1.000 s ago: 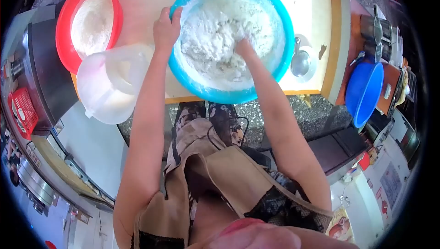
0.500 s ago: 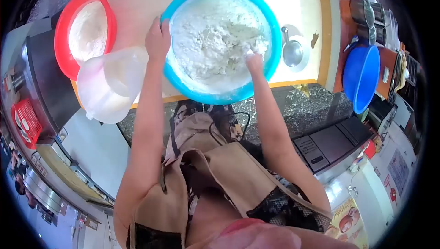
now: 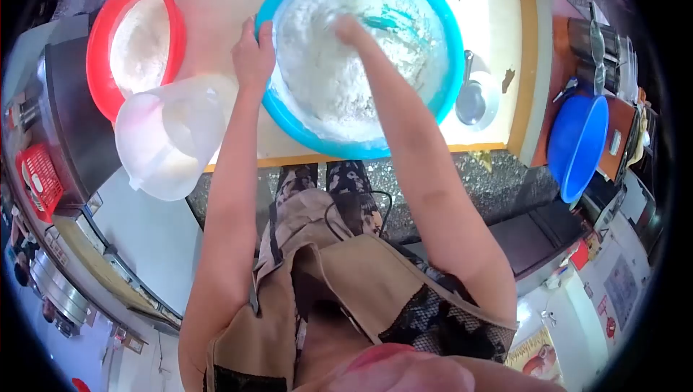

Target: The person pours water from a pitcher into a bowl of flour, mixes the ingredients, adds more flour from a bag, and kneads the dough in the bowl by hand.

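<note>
A large turquoise basin (image 3: 451, 38) on the pale table holds a white floury mixture (image 3: 339, 89). My left hand (image 3: 255, 53) grips the basin's left rim, with the thumb at the edge. Inside the basin, left of its middle, my right hand (image 3: 348, 31) is down in the mixture; its fingers are blurred and partly hidden. To the right of that hand a streak of turquoise basin floor shows through the white.
At the left stand a red bowl (image 3: 96, 60) of white powder and a translucent tub (image 3: 170, 175). A metal ladle (image 3: 471, 103) lies on a small white dish right of the basin. A blue basin (image 3: 577, 150) is farther right. Small figures of people show at the lower left.
My right hand has swept from the basin's right side over to the left of its middle, pushing the mixture and baring some basin floor. My left hand stays at the left rim.
</note>
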The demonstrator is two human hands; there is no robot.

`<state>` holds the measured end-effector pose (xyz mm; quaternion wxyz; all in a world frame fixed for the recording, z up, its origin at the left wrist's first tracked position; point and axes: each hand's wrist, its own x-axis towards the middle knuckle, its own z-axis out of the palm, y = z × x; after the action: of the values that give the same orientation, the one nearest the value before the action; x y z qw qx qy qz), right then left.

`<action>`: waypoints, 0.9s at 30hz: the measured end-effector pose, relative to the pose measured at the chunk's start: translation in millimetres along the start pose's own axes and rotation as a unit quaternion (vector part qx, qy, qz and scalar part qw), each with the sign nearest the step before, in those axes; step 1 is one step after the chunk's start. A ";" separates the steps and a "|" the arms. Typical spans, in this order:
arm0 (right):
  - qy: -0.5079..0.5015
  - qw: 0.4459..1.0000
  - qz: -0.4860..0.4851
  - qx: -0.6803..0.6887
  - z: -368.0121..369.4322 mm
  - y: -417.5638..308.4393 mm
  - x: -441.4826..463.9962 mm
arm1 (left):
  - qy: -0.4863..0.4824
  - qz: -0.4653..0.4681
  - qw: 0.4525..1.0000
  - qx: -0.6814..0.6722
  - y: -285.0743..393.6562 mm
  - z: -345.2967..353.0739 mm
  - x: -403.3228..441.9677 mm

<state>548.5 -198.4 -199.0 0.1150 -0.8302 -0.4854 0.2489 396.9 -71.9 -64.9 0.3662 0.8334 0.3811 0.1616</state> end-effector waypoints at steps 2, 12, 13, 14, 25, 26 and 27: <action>-0.073 0.988 -0.092 -0.098 -11.1 -48.8 -16.9 | -0.023 -0.018 0.999 -0.027 1.0 -3.9 -1.1; 0.092 0.973 0.186 0.104 11.8 -13.3 -122.9 | -0.023 -0.008 0.999 -0.027 5.2 -7.0 -2.7; 0.081 0.969 0.206 0.107 16.3 -3.6 -111.3 | -0.012 0.000 1.000 -0.019 0.3 -3.3 -1.8; 0.068 0.966 0.221 0.117 18.3 3.5 -100.9 | -0.001 0.008 1.000 -0.012 -2.2 -1.9 -1.8; 0.282 0.926 0.178 0.178 -57.3 -71.9 -175.7 | 0.045 -0.119 0.987 -0.094 -10.6 -20.0 -96.9; 0.276 0.950 0.119 0.085 -58.7 -62.8 -184.8 | -0.006 -0.096 0.995 0.014 -13.8 -21.1 -78.6; 0.277 0.950 0.122 0.083 -35.9 -39.5 -194.7 | -0.008 -0.095 0.995 0.012 -11.8 -18.6 -58.2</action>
<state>458.9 -344.9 -92.7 0.2822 -0.9068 -0.3073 0.0607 342.3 -101.5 -60.3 0.3731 0.7991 0.4572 0.1149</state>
